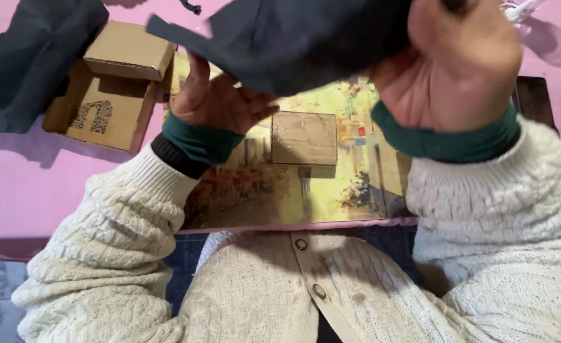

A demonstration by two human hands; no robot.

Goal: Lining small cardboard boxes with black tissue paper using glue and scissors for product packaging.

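A dark navy cloth (306,38) is held up over the table by both hands. My left hand (220,101) grips its lower left part, palm showing, fingers tucked under the fabric. My right hand (455,60) is closed on the cloth's right end, close to the camera. Below the cloth lies a small square cardboard box (304,138) on a painted picture board (331,190) with yellow and orange tones. Both arms wear cream knitted sleeves with green cuffs.
An open brown cardboard box (105,105) with its lid (129,49) stands at the left on the pink table surface (32,190). Another dark cloth (32,57) lies at the far left. A dark object (534,98) sits at the right edge.
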